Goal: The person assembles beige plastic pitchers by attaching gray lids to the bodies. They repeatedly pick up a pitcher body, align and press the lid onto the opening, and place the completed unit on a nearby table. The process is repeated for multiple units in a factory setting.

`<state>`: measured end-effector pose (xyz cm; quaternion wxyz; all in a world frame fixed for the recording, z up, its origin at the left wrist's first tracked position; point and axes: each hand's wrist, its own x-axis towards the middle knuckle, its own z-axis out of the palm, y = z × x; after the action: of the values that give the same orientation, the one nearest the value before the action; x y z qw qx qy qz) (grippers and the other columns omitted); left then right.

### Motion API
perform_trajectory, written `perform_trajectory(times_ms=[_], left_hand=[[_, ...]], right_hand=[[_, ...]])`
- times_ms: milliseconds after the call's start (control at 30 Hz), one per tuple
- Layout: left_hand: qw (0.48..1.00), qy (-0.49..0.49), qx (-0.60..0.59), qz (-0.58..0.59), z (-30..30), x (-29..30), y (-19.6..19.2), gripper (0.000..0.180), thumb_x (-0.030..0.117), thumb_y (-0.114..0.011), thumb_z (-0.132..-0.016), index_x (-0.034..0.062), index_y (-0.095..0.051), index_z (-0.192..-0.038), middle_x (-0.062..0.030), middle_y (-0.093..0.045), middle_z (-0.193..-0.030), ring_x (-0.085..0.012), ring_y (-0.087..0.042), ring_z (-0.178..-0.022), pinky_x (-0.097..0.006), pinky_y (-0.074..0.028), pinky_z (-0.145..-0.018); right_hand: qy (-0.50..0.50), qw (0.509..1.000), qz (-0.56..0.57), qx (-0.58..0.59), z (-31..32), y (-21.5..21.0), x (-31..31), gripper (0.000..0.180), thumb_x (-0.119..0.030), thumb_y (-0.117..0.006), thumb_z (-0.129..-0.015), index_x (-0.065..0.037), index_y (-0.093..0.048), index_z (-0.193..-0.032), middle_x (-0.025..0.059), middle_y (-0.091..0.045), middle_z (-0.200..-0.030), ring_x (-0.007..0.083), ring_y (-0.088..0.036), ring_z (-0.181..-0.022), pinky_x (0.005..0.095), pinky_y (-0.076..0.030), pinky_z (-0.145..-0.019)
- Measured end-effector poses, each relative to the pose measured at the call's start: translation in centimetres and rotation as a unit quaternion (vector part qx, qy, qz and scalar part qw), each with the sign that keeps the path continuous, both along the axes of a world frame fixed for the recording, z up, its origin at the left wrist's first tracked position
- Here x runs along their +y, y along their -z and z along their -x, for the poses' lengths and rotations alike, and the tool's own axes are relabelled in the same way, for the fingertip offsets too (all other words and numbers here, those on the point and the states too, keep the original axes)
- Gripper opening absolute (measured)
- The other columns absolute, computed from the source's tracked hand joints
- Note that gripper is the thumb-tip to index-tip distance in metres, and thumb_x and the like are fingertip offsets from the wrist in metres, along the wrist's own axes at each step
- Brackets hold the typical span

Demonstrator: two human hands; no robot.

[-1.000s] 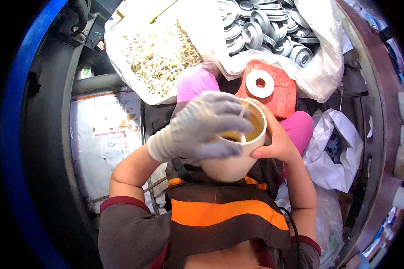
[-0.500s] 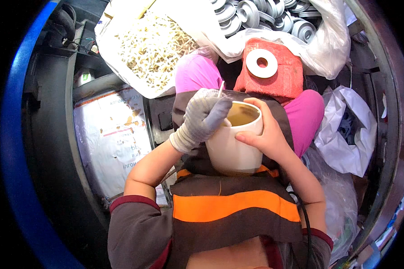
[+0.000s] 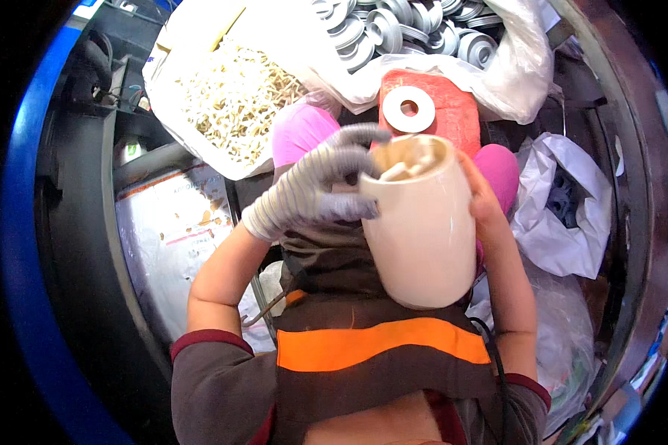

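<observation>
A tall white rounded pot is held up in front of my chest, its mouth tilted so that I see white sticks or pieces inside. My bare right hand wraps its right side, the fingers partly hidden behind it. My left hand, in a grey striped knit glove, is at the pot's left rim with its fingers spread. The glove overlaps the pot's edge, and whether it presses on it I cannot tell. The glove's fingertips are slightly blurred.
Ahead on the left lies a white sack of small pale pieces. Grey ribbed round parts fill another bag. A white ring rests on a red cloth. An open white bag stands at the right.
The pot has come up closer and tipped, and its contents now show. My left hand has opened; the thin white stick seen at its fingers no longer shows there. The view has shifted slightly.
</observation>
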<state>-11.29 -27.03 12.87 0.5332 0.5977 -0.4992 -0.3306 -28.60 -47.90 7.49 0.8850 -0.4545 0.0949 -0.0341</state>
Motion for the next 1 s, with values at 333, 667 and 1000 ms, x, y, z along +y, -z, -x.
perform_trajectory(times_ms=[333,667,1000], left_hand=[[0.926,-0.104,-0.361,-0.037,2.5,-1.6,-3.7,0.041,0.037,-0.077,-0.07,0.0078,-0.065,-0.096,-0.0127,-0.063,-0.086,-0.0293,-0.061,-0.081,-0.037,-0.045,-0.074],[0.961,-0.274,0.009,0.047,5.4,-1.1,2.7,0.026,0.03,-0.065,-0.083,0.0055,-0.06,-0.074,-0.006,-0.06,-0.07,-0.0195,-0.055,-0.063,-0.03,-0.043,-0.062],[0.822,-0.394,-0.376,-0.165,-5.4,-1.1,-0.2,0.055,0.042,-0.059,-0.087,0.0048,-0.05,-0.127,-0.0207,-0.057,-0.115,-0.0369,-0.056,-0.105,-0.04,-0.043,-0.094]], right_hand=[[-0.034,0.954,0.294,0.041,1.4,-1.0,2.3,0.097,-0.032,-0.081,-0.061,-0.005,-0.031,-0.14,0.0172,-0.039,-0.138,0.0281,-0.038,-0.129,0.0405,-0.029,-0.107],[-0.074,0.858,0.503,-0.079,1.8,-1.8,2.6,0.092,-0.036,-0.082,-0.06,-0.009,-0.036,-0.136,0.0142,-0.036,-0.139,0.029,-0.036,-0.13,0.0428,-0.032,-0.105],[0.072,0.845,0.509,0.144,3.3,-2.2,3.3,0.073,-0.036,-0.078,-0.068,-0.007,-0.044,-0.125,0.0117,-0.047,-0.125,0.0274,-0.049,-0.116,0.0401,-0.047,-0.088]])
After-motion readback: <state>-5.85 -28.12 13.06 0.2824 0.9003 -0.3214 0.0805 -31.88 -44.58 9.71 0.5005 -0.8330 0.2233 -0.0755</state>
